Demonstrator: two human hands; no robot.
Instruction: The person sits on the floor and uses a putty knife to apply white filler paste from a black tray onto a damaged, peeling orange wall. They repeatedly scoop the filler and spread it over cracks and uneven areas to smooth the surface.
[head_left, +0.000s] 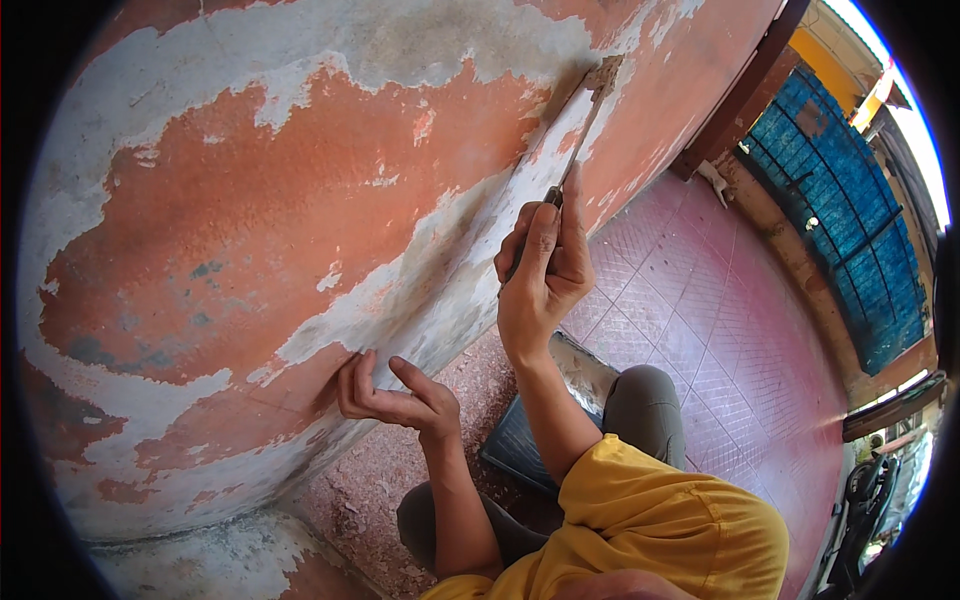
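Note:
Peeling orange-red paint covers part of the wall [300, 180] in front of me, with bare pale grey patches around it. My right hand [545, 255] grips the dark handle of a scraper [603, 76], index finger stretched along it. Its narrow metal blade reaches up and right, with the tip against the wall at a pale, stripped strip. Lower down to the left, my left hand [408, 398] rests its bent fingertips against the wall. The thumb stands apart from the fingers, and nothing shows in that hand.
Paint flakes [370, 500] litter the floor along the wall's foot. A dark, flat tray-like object [520, 445] lies beside my knee. Pinkish-red tiles [700, 300] stretch to the right, toward a blue-covered gate [840, 220]. A dark post [740, 90] stands at the wall's far end.

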